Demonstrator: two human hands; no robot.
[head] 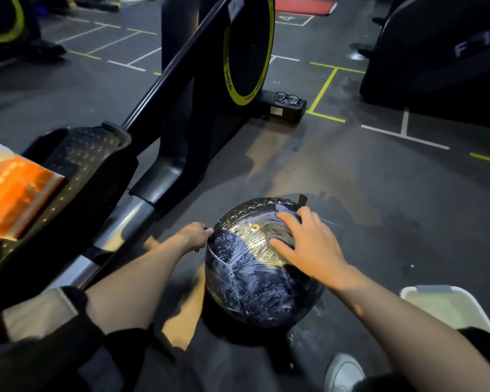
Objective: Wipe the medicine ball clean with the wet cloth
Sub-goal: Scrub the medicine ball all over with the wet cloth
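Note:
A dark, shiny wet medicine ball (255, 284) sits on the gym floor in front of me. A grey cloth (277, 230) lies on the ball's upper right side. My right hand (309, 244) presses flat on the cloth with fingers spread. My left hand (194, 236) holds the ball's left side; its fingers wrap behind the ball and are mostly hidden.
An exercise machine with a black pedal (77, 157) and yellow-rimmed flywheel (249, 49) stands at left. Eyeglasses (287, 98) rest on its base. A white bin (447, 306) stands at lower right, an orange box (14, 193) at far left, my shoe (344, 373) below.

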